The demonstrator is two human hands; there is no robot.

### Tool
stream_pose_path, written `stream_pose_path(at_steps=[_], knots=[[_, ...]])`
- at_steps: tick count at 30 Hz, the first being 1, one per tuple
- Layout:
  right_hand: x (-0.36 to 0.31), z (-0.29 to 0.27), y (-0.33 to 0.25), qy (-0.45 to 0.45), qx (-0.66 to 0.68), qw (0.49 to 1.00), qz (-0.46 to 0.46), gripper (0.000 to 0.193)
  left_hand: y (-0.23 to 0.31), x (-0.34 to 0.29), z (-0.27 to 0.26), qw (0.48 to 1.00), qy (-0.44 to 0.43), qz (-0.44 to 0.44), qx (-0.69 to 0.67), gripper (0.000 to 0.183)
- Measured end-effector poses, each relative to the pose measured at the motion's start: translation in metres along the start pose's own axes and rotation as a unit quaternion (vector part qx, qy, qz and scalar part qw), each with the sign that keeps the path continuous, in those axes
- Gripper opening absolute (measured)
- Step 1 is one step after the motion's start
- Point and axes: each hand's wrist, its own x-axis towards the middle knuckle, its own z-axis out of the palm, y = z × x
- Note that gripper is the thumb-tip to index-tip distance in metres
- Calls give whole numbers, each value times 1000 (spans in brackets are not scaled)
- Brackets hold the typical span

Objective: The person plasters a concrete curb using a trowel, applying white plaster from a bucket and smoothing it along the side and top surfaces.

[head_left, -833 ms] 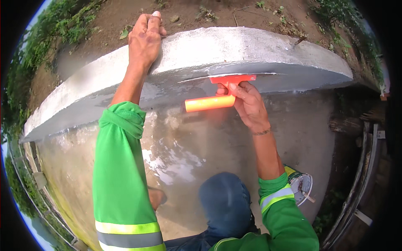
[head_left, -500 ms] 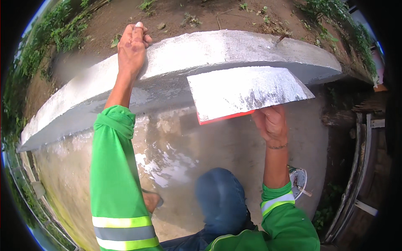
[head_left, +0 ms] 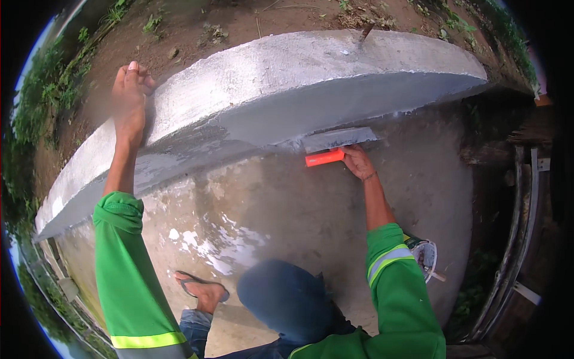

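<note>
My right hand (head_left: 357, 161) grips the red-orange handle of a plastering trowel (head_left: 341, 139). The trowel's smeared grey blade is tilted against the lower part of a low curved concrete wall (head_left: 263, 119). Wet grey coating covers much of the wall's inner face, while the top is pale and rough. At the wall's far left edge is my left hand (head_left: 130, 96), its fingers curled in and nothing visible in them. The forearm crosses over the wall top.
A small paint bucket (head_left: 423, 258) with a wooden stick handle stands beside my right sleeve. White splashes (head_left: 224, 242) mark the concrete floor near my sandalled foot (head_left: 203, 290). A rusty rod (head_left: 366, 31) sticks up behind the wall. Timber poles (head_left: 508, 239) line the right side.
The trowel has gone down from in front of the wall's upper edge to its base, its blade turned more edge-on. My left hand has shifted left along the wall.
</note>
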Motion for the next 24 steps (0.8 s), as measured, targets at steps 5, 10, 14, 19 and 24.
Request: stream_pose_path(at_steps=[5,10,14,19,24], knots=[[23,-13,9,-29,-48,998,14,18,4,0,2,1000,1,-1,17,40],[35,-23,14,-32,-30,999,2,14,3,0,3,1000,7,-9,5,39],[39,-19,8,-41,-38,998,2,11,4,-1,1,1000,6,-16,25,39],[30,-8,-7,-40,-11,999,-8,10,0,-1,4,1000,0,2,-8,39],[10,29,-50,-39,-43,998,-28,14,0,0,0,1000,1,10,-25,39]])
